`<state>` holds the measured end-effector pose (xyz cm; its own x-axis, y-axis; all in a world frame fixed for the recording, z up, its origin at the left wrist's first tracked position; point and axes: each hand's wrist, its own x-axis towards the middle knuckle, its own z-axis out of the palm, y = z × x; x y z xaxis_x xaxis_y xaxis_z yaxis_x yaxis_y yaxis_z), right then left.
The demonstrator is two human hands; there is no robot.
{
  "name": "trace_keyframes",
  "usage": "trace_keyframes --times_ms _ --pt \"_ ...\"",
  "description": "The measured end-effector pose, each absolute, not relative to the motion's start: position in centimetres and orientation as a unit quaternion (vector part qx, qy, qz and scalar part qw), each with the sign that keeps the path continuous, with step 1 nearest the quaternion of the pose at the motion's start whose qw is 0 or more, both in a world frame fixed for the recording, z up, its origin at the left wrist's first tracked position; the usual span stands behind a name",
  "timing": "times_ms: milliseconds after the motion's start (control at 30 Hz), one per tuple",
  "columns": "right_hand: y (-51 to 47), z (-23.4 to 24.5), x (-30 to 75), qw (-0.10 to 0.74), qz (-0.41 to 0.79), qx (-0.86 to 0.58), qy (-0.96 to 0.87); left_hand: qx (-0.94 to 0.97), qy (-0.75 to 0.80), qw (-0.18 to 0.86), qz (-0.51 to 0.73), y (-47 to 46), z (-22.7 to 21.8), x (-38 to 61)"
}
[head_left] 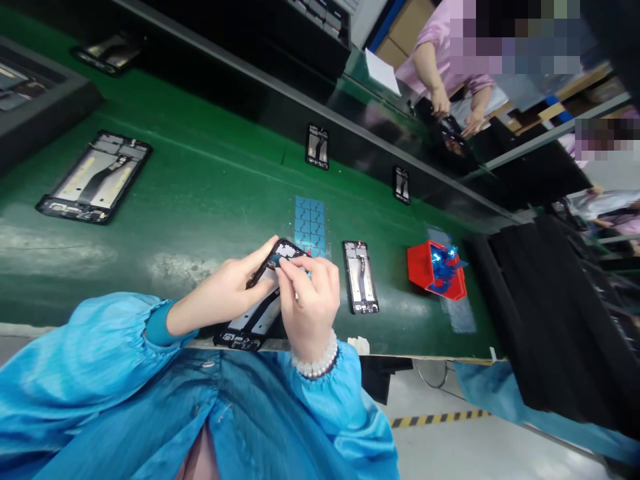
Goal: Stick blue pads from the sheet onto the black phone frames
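Note:
My left hand (233,290) grips an open phone frame (257,319) by its long edges, tilted near the front edge of the green bench. Over the frame's upper end, my right hand (313,293) pinches a small dark-blue sticker-like piece (276,260) between thumb and forefinger, close to or touching the frame. Just beyond my hands lies a clear sheet with rows of blue stickers (310,223). To the right of my right hand, another phone frame (361,277) rests flat, its inside showing a black ribbon cable.
More phone frames lie on the bench (220,180): a large one (95,177) at left and small-looking ones (317,147) farther back. A red bin (420,267) holds crumpled blue film. Black foam trays (540,313) stand at right. Across the divider, a co-worker's hands (440,103) handle a phone.

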<state>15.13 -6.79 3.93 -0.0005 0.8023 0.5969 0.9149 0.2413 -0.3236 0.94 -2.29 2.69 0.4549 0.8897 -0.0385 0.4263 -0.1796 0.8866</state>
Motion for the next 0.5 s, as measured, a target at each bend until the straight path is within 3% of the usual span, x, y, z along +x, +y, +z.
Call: trace_keyframes --times_ms 333,500 --pt "-5.75 4.99 15.56 0.282 -0.076 -0.567 -0.770 0.777 0.441 0.402 0.202 -2.36 3.60 1.26" --pt "-5.78 4.70 15.41 0.262 -0.130 -0.551 -0.782 0.785 0.437 0.392 0.198 -2.43 3.40 1.35"
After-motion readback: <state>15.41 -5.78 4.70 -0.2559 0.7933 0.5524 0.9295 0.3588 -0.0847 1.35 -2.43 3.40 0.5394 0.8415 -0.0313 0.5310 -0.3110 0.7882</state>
